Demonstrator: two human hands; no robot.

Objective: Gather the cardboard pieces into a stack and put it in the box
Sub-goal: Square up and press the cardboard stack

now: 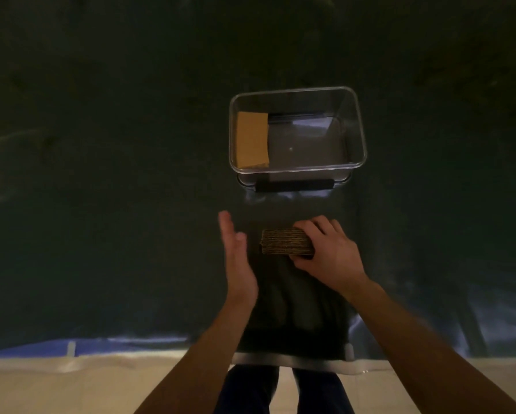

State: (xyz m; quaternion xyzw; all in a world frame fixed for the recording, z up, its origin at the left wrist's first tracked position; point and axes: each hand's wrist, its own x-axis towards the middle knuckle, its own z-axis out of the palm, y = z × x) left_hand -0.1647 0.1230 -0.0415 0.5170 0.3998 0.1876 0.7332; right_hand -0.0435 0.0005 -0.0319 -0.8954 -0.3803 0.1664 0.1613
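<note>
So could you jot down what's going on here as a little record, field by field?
setting: dark covered table
right hand: gripping a stack of cardboard pieces from its right end, edges facing the camera
left hand: open, flat, upright, just left of the stack, not touching it
box: clear plastic, lidless, beyond the hands
inside box: one tan cardboard piece against the left wall; rest bare
progress: stack gathered, not yet in the box
</note>
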